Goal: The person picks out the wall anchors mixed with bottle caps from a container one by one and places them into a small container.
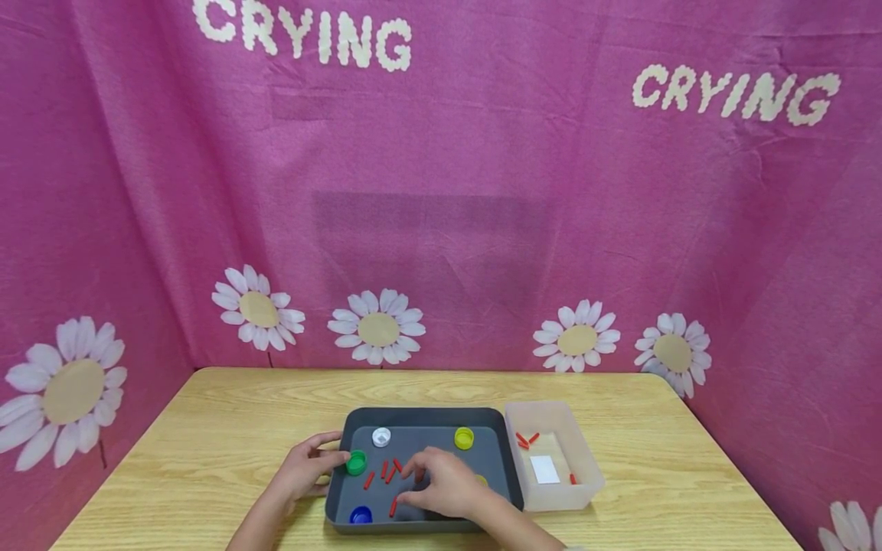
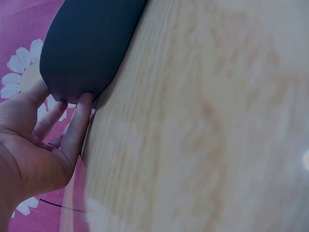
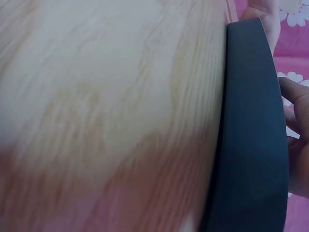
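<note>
A dark grey tray (image 1: 427, 417) lies on the table, its left wall held by my left hand (image 1: 303, 468). The left thumb reaches over the rim beside a green bottle cap (image 1: 356, 463); in the left wrist view, the fingers press the tray's outer side. My right hand (image 1: 444, 484) hovers over the tray's middle with thumb and fingers bent and spread apart. Several small red sticks (image 1: 384, 469) lie just left of its fingertips, and another red stick (image 1: 393, 506) lies near the thumb. In the right wrist view, the tray wall (image 3: 256, 125) partly hides the right hand.
Inside the tray are a white cap (image 1: 381, 437), a yellow cap (image 1: 464, 438), a blue cap (image 1: 361, 515) and another yellow piece (image 1: 481, 480) mostly behind the right hand. A translucent bin (image 1: 582, 459) abuts the tray's right side, holding red sticks (image 1: 522, 441) and a white card (image 1: 544, 470).
</note>
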Available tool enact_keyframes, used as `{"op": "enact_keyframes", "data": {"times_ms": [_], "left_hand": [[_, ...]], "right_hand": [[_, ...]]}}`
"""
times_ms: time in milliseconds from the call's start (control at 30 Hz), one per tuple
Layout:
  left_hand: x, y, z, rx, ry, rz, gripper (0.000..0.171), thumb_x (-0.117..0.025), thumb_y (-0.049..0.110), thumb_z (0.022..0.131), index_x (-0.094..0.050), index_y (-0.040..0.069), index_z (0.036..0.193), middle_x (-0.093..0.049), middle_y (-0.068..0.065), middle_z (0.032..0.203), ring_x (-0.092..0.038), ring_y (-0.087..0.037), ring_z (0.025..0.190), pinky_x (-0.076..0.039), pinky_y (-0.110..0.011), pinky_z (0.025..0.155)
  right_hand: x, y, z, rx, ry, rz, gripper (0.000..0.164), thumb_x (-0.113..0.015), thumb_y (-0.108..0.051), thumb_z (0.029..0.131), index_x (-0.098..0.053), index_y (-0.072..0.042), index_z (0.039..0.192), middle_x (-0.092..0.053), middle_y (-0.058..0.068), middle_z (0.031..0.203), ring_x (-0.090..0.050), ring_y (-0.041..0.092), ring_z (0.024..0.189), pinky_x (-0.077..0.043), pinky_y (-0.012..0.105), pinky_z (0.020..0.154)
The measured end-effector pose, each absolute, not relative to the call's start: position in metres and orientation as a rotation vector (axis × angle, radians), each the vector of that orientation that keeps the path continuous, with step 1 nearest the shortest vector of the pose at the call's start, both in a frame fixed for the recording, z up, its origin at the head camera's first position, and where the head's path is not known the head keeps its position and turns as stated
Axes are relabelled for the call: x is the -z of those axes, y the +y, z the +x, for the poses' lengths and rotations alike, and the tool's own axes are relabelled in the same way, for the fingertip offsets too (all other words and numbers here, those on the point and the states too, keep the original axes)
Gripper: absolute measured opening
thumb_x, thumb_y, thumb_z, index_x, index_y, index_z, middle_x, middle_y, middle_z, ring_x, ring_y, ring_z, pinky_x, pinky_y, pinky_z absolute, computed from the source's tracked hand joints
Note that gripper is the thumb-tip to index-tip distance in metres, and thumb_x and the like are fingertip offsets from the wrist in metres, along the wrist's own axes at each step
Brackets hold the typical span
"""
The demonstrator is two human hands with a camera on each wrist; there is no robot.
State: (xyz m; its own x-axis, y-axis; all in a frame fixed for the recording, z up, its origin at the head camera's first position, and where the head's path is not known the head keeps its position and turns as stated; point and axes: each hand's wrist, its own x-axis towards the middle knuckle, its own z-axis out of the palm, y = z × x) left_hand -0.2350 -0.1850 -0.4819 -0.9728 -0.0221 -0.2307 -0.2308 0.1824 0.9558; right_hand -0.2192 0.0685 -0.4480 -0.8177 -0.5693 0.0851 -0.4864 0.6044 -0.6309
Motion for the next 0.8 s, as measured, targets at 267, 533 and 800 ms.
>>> {"op": "enact_keyframes", "data": {"times_ms": [267, 533, 800], "left_hand": [[0.483, -0.186, -0.235, -1.91, 2.251, -0.202, 0.059, -0.07, 0.02, 0.082, -0.047, 0.002, 0.134, -0.067, -0.006, 0.097, -0.061, -0.014, 0.076, -0.057, -0.035, 0.065], [0.483, -0.185, -0.233, -1.91, 2.256, -0.212, 0.059, -0.071, 0.02, 0.082, -0.048, 0.003, 0.133, -0.066, -0.007, 0.099, -0.061, -0.014, 0.076, -0.056, -0.035, 0.065], [0.483, -0.185, -0.234, -1.93, 2.264, -0.219, 0.058, -0.071, 0.018, 0.082, -0.048, 0.002, 0.133, -0.066, -0.006, 0.098, -0.061, -0.014, 0.075, -0.056, -0.035, 0.063]], "right_hand": [[0.453, 0.059, -0.22, 0.912, 2.713, -0.887, 0.024, -0.078, -0.033, 0.073, -0.07, -0.017, 0.089, -0.053, -0.009, 0.075, -0.043, -0.002, 0.066, -0.038, 0.015, 0.059], [0.458, 0.049, -0.218, 0.799, 2.73, -0.832, 0.023, -0.078, -0.037, 0.073, -0.071, -0.023, 0.088, -0.052, -0.012, 0.074, -0.044, -0.002, 0.065, -0.039, 0.016, 0.058], [0.461, 0.044, -0.221, 0.78, 2.742, -0.813, 0.024, -0.08, -0.038, 0.071, -0.072, -0.022, 0.087, -0.053, -0.012, 0.073, -0.044, -0.002, 0.063, -0.039, 0.016, 0.057]]}}
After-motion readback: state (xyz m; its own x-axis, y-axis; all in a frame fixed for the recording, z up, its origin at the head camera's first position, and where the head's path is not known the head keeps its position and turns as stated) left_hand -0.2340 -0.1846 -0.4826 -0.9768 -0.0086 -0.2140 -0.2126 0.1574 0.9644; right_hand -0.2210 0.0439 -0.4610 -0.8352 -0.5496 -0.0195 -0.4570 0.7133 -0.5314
